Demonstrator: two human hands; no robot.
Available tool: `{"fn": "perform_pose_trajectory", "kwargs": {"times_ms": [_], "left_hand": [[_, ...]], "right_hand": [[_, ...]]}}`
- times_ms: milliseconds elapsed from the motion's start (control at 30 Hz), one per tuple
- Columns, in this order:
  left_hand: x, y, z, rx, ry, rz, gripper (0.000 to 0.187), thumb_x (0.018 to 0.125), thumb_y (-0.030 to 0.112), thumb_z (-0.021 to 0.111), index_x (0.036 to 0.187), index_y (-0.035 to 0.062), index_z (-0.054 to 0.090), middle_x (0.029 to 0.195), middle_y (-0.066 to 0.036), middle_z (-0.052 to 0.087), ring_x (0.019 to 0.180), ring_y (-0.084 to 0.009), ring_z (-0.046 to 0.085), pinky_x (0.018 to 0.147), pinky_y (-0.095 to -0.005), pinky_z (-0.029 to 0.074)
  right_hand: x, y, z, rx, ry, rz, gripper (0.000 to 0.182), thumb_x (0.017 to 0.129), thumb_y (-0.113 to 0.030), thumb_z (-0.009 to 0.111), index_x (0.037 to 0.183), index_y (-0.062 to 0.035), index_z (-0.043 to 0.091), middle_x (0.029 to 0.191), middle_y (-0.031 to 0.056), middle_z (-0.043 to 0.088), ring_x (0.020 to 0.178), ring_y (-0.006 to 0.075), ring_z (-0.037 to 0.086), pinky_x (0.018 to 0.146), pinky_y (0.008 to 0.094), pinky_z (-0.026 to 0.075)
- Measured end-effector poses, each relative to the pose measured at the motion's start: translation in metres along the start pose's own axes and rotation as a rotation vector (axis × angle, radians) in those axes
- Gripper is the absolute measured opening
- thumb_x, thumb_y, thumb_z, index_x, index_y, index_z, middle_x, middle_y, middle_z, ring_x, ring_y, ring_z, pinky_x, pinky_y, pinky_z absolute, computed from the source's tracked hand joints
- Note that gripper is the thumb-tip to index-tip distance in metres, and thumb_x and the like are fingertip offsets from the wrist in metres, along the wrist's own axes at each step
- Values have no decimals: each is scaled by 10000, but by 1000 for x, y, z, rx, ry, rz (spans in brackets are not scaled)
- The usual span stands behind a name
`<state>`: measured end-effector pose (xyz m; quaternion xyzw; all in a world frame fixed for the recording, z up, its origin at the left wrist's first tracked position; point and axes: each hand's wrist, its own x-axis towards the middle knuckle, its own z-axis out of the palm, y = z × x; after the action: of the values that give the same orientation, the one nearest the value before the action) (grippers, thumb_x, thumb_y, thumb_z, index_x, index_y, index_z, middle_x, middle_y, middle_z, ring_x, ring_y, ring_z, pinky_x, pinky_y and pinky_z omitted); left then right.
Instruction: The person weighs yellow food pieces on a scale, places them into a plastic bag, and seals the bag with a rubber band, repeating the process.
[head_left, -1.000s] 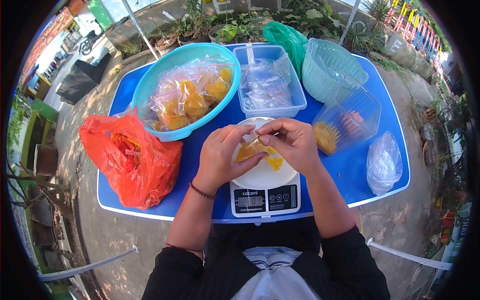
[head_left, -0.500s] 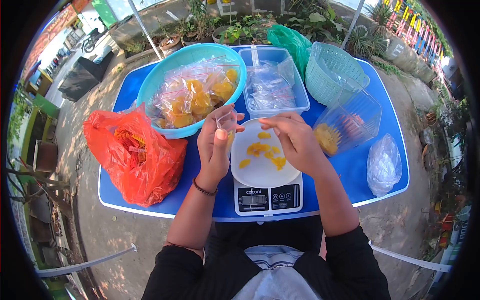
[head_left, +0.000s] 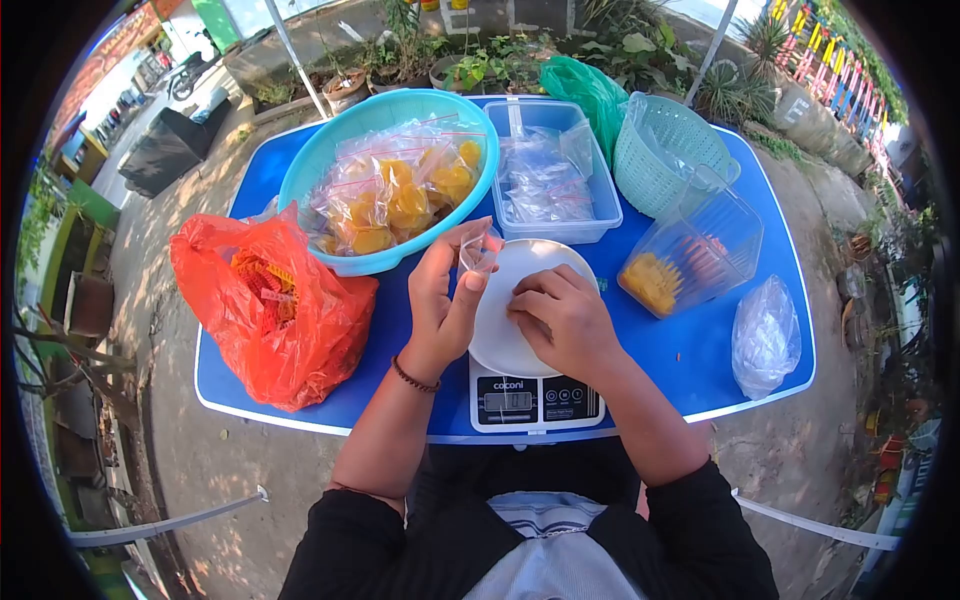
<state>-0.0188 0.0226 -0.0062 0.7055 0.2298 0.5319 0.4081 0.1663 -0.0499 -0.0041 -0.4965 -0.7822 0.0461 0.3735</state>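
Observation:
My left hand (head_left: pixel 443 305) is closed on a small clear plastic bag (head_left: pixel 480 250), held upright by the left edge of a round white plate (head_left: pixel 497 345). The plate rests on a white kitchen scale (head_left: pixel 537 424) with a black panel. Over the plate, my right hand (head_left: pixel 568 320) has its fingers bunched and pointing down at the surface. Whatever lies between those fingertips is hidden, and no yellow pieces show on the visible part of the plate.
A turquoise basin (head_left: pixel 290 205) of filled zip bags stands behind left, a clear tub (head_left: pixel 560 232) of plastic bags behind the plate. An orange-red bag (head_left: pixel 270 340) sits left. Rightward are a pale green basket (head_left: pixel 655 165), a tilted clear container (head_left: pixel 715 245) and a bundled plastic bag (head_left: pixel 766 338).
My right hand has moved down and left onto the plate, covering where yellow pieces lay. My left hand has shifted slightly right and down with the bag.

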Motion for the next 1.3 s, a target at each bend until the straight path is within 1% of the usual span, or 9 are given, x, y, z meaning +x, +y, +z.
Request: {"fn": "perform_pose_trajectory", "kwargs": {"times_ms": [233, 433, 533, 633, 900, 1000, 1133, 1200, 1300], "left_hand": [[0, -2, -1, 62, -39, 25, 727, 1044, 564, 538, 1389, -76, 537, 1157, -124, 652, 1112, -235, 674, 912, -362, 557], [0, 0, -1, 77, -53, 11, 679, 1046, 527, 546, 1374, -67, 557, 1137, -117, 656, 1093, -235, 679, 915, -363, 557], [-1, -1, 0, 86, -51, 24, 665, 1047, 515, 547, 1368, -66, 564, 1130, -117, 658, 1079, -233, 683, 909, -362, 558], [-1, 0, 1, 84, -54, 25, 654, 1046, 507, 551, 1365, -64, 569, 1129, -117, 658, 1071, -230, 684, 902, -360, 558], [0, -3, 2, 122, -62, 41, 647, 1038, 504, 568, 1350, -63, 587, 1119, -115, 671, 1041, -213, 677, 882, -347, 553], [1, 10, 4, 169, -69, 29, 615, 991, 462, 669, 1335, -45, 612, 1094, -117, 691, 1003, -186, 673, 871, -320, 543], [1, 5, 5, 366, -100, 172, 644, 841, 370, 856, 1323, 0, 640, 1072, -106, 711, 934, -165, 670, 826, -284, 530], [2, 7, 6, 416, -99, 222, 696, 757, 325, 930, 1320, 26, 651, 1052, -90, 711, 881, -157, 664, 789, -275, 523], [3, 14, 7, 516, -100, 252, 730, 690, 328, 969, 1294, 52, 667, 1004, -57, 706, 804, -146, 640, 727, -271, 509]], "right_hand": [[-8, 14, -28, 139, 12, 66, 166, 812, 3, 775, 971, -42, 775, 1019, 80, 730, 964, 273, 678, 865, 362, 545], [-6, 14, -54, 172, -204, 53, 473, 675, -15, 685, 1136, -87, 762, 1212, 103, 691, 1072, 315, 626, 950, 396, 525], [-7, 10, -48, 16, -234, 3, 566, 631, -48, 672, 1189, -109, 746, 1293, 107, 653, 1103, 334, 598, 993, 418, 506], [-9, 7, -38, -55, -163, -69, 523, 631, -35, 672, 1141, -113, 756, 1244, 97, 659, 1070, 326, 604, 956, 412, 523], [-14, 14, -32, 61, -117, 44, 270, 761, 12, 693, 1017, -56, 743, 1091, 96, 660, 1011, 293, 644, 874, 401, 554], [-16, 16, -29, 74, -62, 29, 199, 809, 3, 716, 1004, -38, 729, 1063, 103, 660, 1003, 295, 663, 863, 405, 555], [-15, 16, -26, 103, -8, 53, 136, 849, -19, 744, 982, -16, 712, 1052, 118, 658, 982, 304, 682, 839, 407, 556], [-13, 15, -27, 161, 16, 84, 123, 855, -14, 753, 970, -10, 709, 1028, 125, 665, 928, 305, 686, 799, 396, 562], [-10, 12, -28, 210, 99, 100, 120, 863, -1, 767, 968, -5, 708, 958, 120, 680, 824, 279, 693, 728, 361, 563]]}}
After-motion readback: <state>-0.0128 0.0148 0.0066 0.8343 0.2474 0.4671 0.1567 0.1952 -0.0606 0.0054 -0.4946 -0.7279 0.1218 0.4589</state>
